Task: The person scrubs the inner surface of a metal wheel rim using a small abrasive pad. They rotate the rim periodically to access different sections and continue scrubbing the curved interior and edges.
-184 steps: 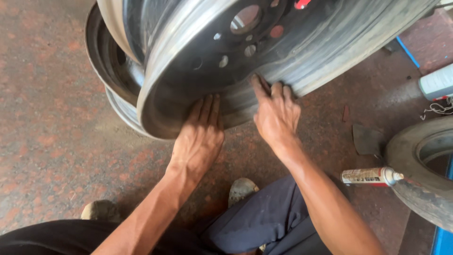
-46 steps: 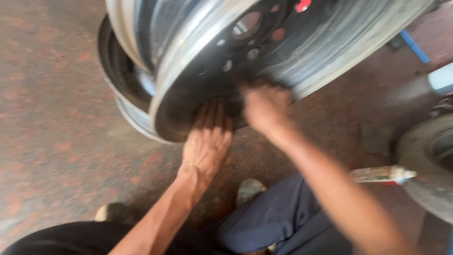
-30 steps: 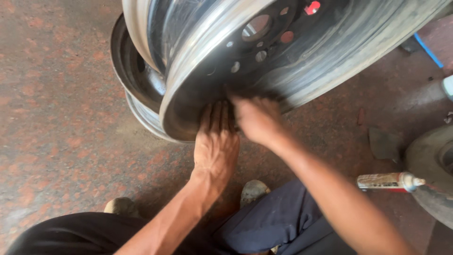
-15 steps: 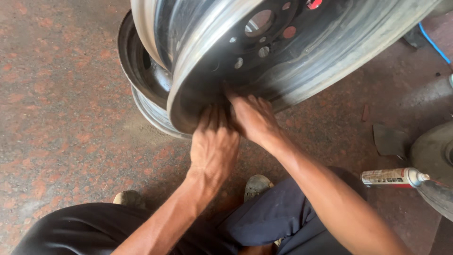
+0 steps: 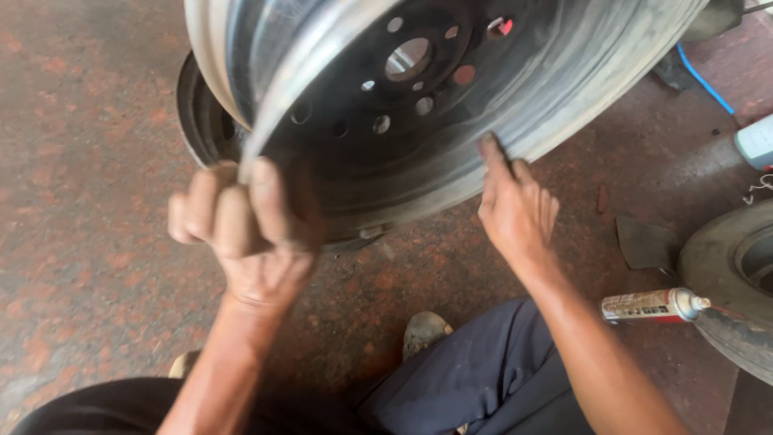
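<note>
- A large bare steel wheel rim with a dark, dusty disc face and a ring of round bolt holes [image 5: 419,105] stands tilted on its edge on the mottled red-brown stone floor [image 5: 88,242]; its top and right side are cut off by the frame.
- A second dark rim [image 5: 201,113] sits behind it at the left, mostly hidden, so only a curved slice shows.
- The left hand [image 5: 241,234] is blurred, its fingers curled around the near bright edge of the front rim; how firmly it holds is hard to tell.
- The right hand [image 5: 515,209] lies flat and open, fingertips pressed on the lower inner face of the rim, clasping nothing.
- Below, a dark blue trouser leg [image 5: 483,379] and the toe of a worn shoe [image 5: 423,332] show; the second shoe is nearly hidden behind the left forearm.
- At the right lie a spray can with a white cap [image 5: 654,306], a grey tyre [image 5: 729,282] cut off by the edge, a blue hose [image 5: 704,76] and a white container [image 5: 757,141], only partly in view.
</note>
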